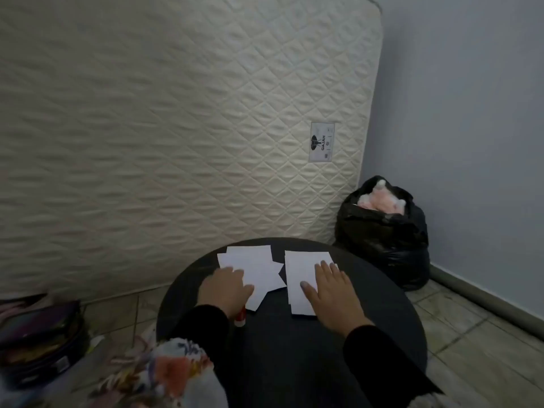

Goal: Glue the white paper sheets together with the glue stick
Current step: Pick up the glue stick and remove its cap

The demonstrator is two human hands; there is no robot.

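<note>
Right hand (329, 293) flat on the right paper stack (303, 278); left hand (225, 290) on the glue stick (240, 316) (grip hidden): press evenly while smoothing.

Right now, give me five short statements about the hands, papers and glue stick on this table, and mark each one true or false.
1. The right hand lies flat on the right stack of paper. True.
2. The glue stick stands on the right stack. False: it sits under the left hand, near the wrist.
3. The table is round and dark. True.
4. All the paper forms one neat pile. False: there are two groups, and the left pile is fanned out.
5. A black bag sits on the floor beside the mattress. True.
</note>
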